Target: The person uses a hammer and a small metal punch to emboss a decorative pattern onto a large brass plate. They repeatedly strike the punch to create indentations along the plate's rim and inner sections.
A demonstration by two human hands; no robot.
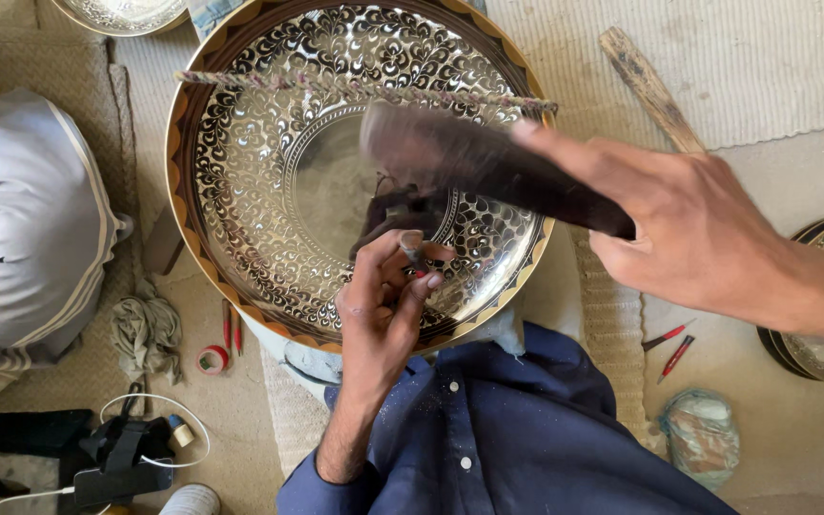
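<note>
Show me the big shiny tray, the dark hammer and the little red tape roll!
tray [240, 172]: head view, patterned left side.
hammer [488, 167]: head view, dark blurred body.
tape roll [211, 360]: head view, its ring.

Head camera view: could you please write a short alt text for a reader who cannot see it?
Seen from above, a person's left hand holds a small tool on a large round engraved metal tray, while the right hand holds a dark, motion-blurred hammer above it. Red pencils and a cloth lie on the floor nearby.

Woven floor mat [774, 57], wooden stick [648, 88], red pencils [671, 347], perhaps tape roll [212, 360]
</note>
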